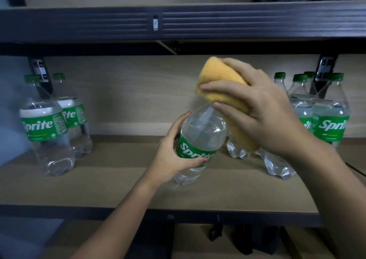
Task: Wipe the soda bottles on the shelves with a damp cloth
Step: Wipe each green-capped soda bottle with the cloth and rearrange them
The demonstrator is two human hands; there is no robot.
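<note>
A clear Sprite bottle (200, 138) with a green label stands tilted toward me on the wooden shelf (118, 183). My left hand (172, 155) grips it around the label. My right hand (257, 112) holds a yellow cloth (219, 80) wrapped over the bottle's neck, so the cap is hidden. Two more Sprite bottles (45, 128) stand at the left of the shelf. Several others (328, 120) stand at the right, partly behind my right hand.
A dark upper shelf beam (178, 23) runs across just above the cloth. The shelf's dark front edge (79, 212) lies below my forearms. Dark objects sit on the level underneath.
</note>
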